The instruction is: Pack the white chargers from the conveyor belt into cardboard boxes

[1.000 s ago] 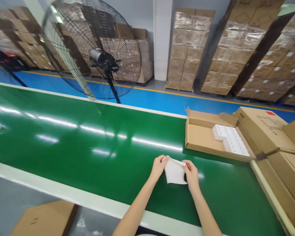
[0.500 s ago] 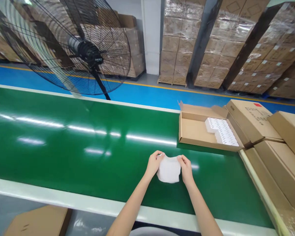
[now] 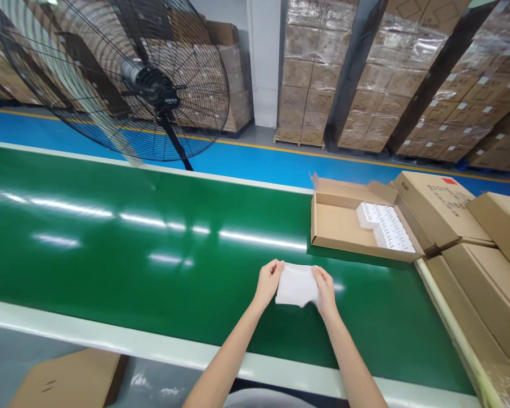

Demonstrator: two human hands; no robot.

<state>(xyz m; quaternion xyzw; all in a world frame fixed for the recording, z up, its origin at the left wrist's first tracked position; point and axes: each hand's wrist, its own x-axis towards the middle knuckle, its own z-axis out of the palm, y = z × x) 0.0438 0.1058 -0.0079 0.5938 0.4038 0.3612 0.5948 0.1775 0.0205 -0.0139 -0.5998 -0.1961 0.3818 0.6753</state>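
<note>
A thin white cloth-like sheet (image 3: 296, 285) is stretched between my two hands above the green belt. My left hand (image 3: 268, 281) pinches its upper left corner between thumb and fingers. At the upper right corner, my right hand (image 3: 324, 287) grips it the same way. The sheet's top edge runs nearly straight, while its lower edge hangs loose and uneven. Whether it is cloth or a soft bag I cannot tell. Beyond my right hand, an open cardboard box (image 3: 335, 222) holds rows of small white pieces (image 3: 386, 225) along its right side.
The green belt (image 3: 110, 272) runs across in front of me. A large black fan (image 3: 157, 93) stands at its far side. Closed cartons (image 3: 440, 204) are stacked at the right end. Another carton (image 3: 68, 378) is at lower left, and wrapped pallets of boxes (image 3: 308, 85) stand behind.
The sheet's top edge, sagging before, is pulled straighter. My hands have spread slightly apart, the right one moving a little to the right. The sheet's lower edge has shifted upward.
</note>
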